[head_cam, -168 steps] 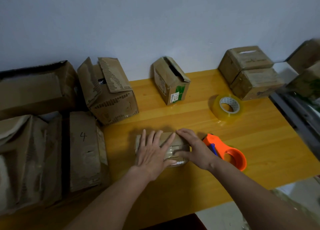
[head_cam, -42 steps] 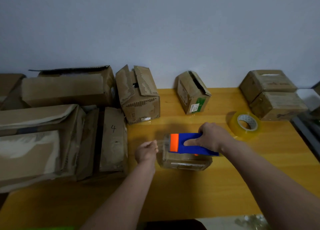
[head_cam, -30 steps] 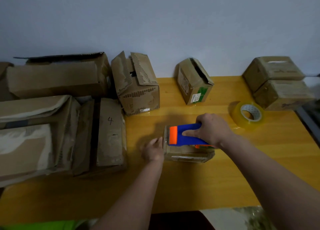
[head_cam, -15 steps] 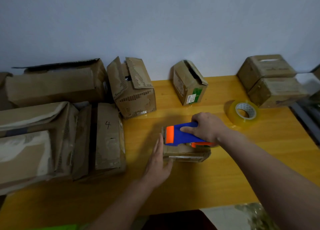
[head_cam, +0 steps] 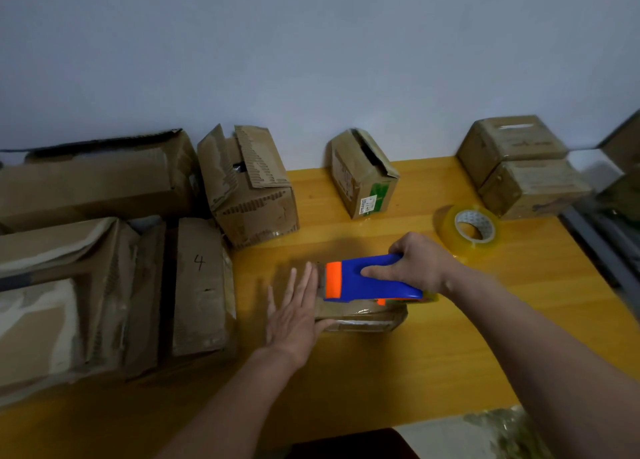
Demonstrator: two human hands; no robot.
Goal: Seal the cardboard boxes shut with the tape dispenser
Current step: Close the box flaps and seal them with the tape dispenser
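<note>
A small flat cardboard box (head_cam: pixel 363 318) lies in the middle of the yellow wooden table (head_cam: pixel 398 372). On top of it sits the blue and orange tape dispenser (head_cam: pixel 360 280), orange end to the left. My right hand (head_cam: pixel 420 263) grips the dispenser from the right, thumb along its blue side. My left hand (head_cam: pixel 294 315) presses flat against the box's left end, fingers straight, thumb on its front edge. Much of the box top is hidden under the dispenser.
A spare roll of clear tape (head_cam: pixel 471 228) lies at the right. An unsealed box (head_cam: pixel 363 173) and a torn one (head_cam: pixel 249 185) stand by the wall. Two stacked boxes (head_cam: pixel 519 167) stand at far right, several large ones (head_cam: pixel 97 271) at left.
My left hand went from a fist beside the box to a flat palm pressed on its left end. My right hand stays gripping the dispenser on the box top.
</note>
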